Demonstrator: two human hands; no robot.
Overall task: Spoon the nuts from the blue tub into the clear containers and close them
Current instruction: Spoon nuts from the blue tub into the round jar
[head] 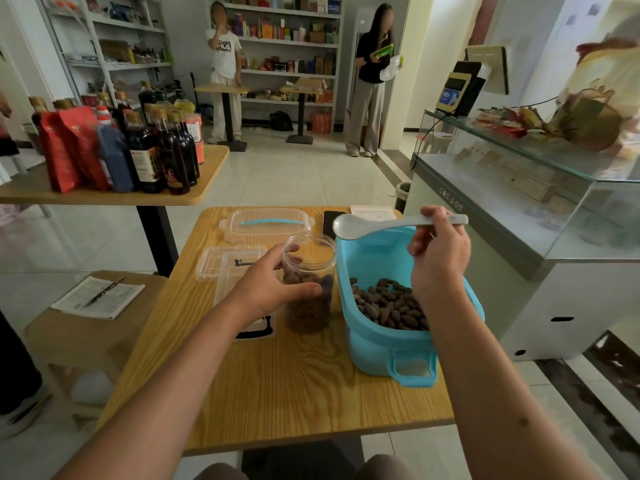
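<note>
A blue tub (377, 348) stands on the right of the wooden table (277, 393), with brown nuts (388, 303) in its bottom. Left of it stands a clear round jar (308, 258), about half full of nuts and without a lid. My left hand (270, 289) grips the jar from its left side. My right hand (440, 258) holds a white spoon (349, 227) by its handle above the tub; the bowl of the spoon looks empty and hangs over the jar's right rim.
The tub's clear lid (266, 221) with a blue handle lies at the table's far edge beside a black phone (330, 223) and a paper. A clear flat container (225, 268) lies left of the jar. A glass counter stands right, a bottle table left. Two people stand by far shelves.
</note>
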